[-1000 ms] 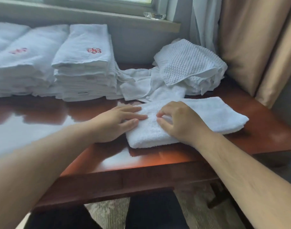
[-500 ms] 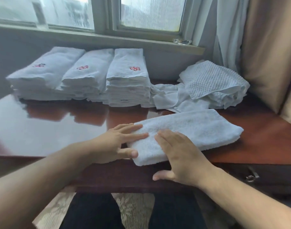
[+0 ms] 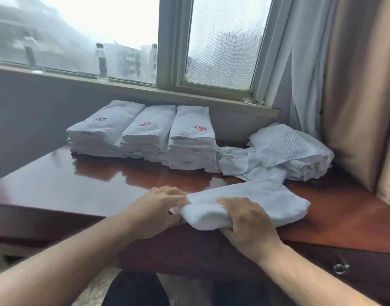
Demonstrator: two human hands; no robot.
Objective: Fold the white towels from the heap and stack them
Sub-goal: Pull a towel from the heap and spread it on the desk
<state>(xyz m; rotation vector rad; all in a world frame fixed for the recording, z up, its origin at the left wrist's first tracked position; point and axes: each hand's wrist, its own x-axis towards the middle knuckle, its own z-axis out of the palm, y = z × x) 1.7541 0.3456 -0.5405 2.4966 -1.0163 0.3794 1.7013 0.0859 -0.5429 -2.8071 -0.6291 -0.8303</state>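
A folded white towel (image 3: 262,199) lies at the near edge of the wooden table (image 3: 79,186), its near end hanging slightly over the edge. My left hand (image 3: 158,208) grips the towel's left end, fingers curled under it. My right hand (image 3: 244,219) holds its near edge, fingers on top and thumb beneath. Behind it a heap of loose white towels (image 3: 286,153) sits at the back right. Three stacks of folded towels with red emblems (image 3: 191,142) stand along the wall.
Clear bottles (image 3: 101,62) stand on the window sill, and a glass dish (image 3: 253,102) sits at its right end. Curtains (image 3: 355,85) hang at the right. A drawer pull (image 3: 341,267) shows below the table's edge.
Both hands went from lying on the towel to gripping its near-left end, which now hangs slightly over the table edge. The view has tilted up toward the window.
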